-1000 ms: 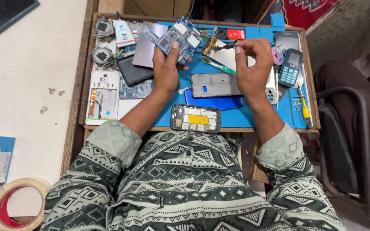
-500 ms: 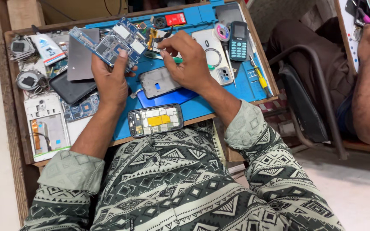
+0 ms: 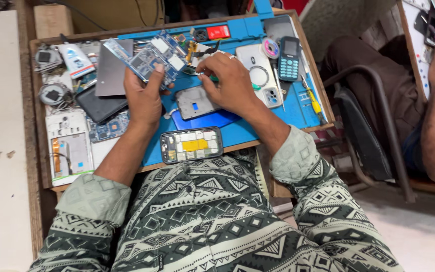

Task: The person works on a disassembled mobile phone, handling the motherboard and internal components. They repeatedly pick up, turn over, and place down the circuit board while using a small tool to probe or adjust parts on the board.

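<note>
Here the left hand (image 3: 144, 98) grips a blue circuit board (image 3: 149, 58), holding it tilted above the back left part of the blue mat (image 3: 298, 108). The right hand (image 3: 230, 83) pinches a green-handled tool (image 3: 212, 78) just beside the board. Under the hands lies a grey phone part (image 3: 195, 102). An opened phone (image 3: 191, 144) rests at the mat's front edge, a keypad phone (image 3: 289, 58) near its back right corner.

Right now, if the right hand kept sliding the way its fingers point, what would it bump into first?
The right hand points toward the left, fingertips pinching a green-handled tool. Going straight on, it would probably first meet the blue circuit board that the left hand holds up, though depth is hard to judge from above.
</note>
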